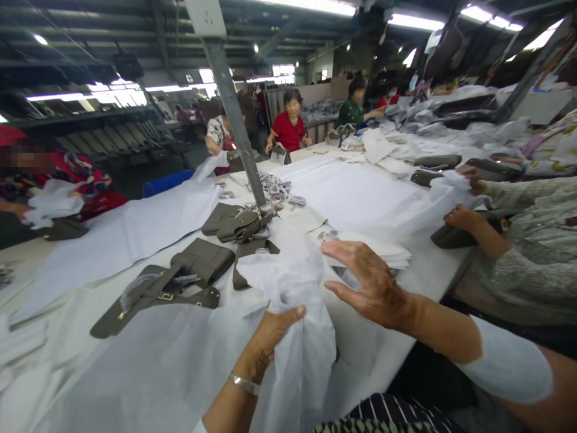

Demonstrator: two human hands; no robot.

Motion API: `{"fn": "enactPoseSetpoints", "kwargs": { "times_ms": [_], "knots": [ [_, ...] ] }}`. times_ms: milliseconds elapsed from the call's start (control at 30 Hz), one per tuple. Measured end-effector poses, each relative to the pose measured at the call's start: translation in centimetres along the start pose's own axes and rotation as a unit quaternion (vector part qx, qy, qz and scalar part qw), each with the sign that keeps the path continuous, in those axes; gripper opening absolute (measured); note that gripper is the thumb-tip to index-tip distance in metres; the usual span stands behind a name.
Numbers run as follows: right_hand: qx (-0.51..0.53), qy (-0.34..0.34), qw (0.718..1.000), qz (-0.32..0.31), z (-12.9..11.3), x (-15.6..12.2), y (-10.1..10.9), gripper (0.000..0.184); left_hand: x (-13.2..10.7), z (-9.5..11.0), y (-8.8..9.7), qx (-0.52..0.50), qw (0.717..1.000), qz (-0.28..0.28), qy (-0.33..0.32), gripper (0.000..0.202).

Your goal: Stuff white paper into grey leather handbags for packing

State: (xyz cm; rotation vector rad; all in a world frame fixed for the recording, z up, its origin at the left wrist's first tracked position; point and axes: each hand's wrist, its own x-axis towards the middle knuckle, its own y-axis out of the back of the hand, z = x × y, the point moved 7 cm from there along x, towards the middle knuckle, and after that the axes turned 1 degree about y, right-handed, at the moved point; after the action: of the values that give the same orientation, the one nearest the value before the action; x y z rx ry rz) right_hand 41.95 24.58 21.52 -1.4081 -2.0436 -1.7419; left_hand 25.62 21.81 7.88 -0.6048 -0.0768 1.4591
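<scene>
My left hand point(279, 331) is closed on a crumpled sheet of white tissue paper point(311, 307), thumb on top and the other fingers hidden beneath it. The gathered paper stands up in folds in front of me. To its right my right hand point(369, 282) hovers in the air, fingers stretched forward and thumb apart, with nothing in it. Beyond the paper lie olive-grey handbags: one flat with a buckle strap point(148, 294), one beside it point(202, 258), and another point(246, 225) near the post. A further bag point(243, 264) is partly covered by the paper.
A metal post point(234, 114) rises from the table's middle. Wrapped straps point(274, 189) lie behind it. Large white sheets point(351, 186) cover much of the table. At right, a co-worker's hands point(469, 216) handle paper over a dark bag point(455, 236). Other people work around the table.
</scene>
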Motion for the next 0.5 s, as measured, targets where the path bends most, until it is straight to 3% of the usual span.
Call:
{"fn": "enactPoseSetpoints", "kwargs": {
  "times_ms": [67,133,200,233,300,367,433,500],
  "knots": [
    [0.132,-0.184,0.974,-0.026,2.0,-3.1,-1.5,0.075,-0.9,1.6,1.1,0.046,0.998,0.034,-0.031,0.06],
    [0.302,-0.293,0.898,-0.126,1.7,-6.0,-5.7,0.092,-1.3,2.3,1.3,0.093,0.992,0.05,-0.063,0.06],
    [0.426,-0.281,0.836,-0.199,-0.7,-7.2,-9.4,0.086,-1.2,1.7,0.6,0.14,0.986,0.028,-0.086,0.065],
    [0.457,-0.264,0.824,-0.206,-1.8,-7.3,-10.6,0.075,-1.0,1.1,0.2,0.16,0.983,0.01,-0.092,0.067],
    [0.467,-0.235,0.836,-0.167,-2.9,-7.0,-11.6,0.053,-0.8,-0.2,0.0,0.185,0.977,-0.022,-0.101,0.072],
    [0.439,-0.236,0.861,-0.099,-2.5,-6.8,-11.5,0.04,-0.7,-1.3,0.7,0.164,0.979,-0.047,-0.107,0.078],
    [0.413,-0.249,0.874,-0.059,-1.7,-6.9,-11.4,0.037,-1.0,-2.2,1.8,0.12,0.986,-0.067,-0.092,0.083],
    [0.361,-0.236,0.9,-0.065,-1.5,-6.6,-11.6,0.039,-1.5,-3.2,2.8,0.096,0.992,-0.071,-0.045,0.083]
  ]
}}
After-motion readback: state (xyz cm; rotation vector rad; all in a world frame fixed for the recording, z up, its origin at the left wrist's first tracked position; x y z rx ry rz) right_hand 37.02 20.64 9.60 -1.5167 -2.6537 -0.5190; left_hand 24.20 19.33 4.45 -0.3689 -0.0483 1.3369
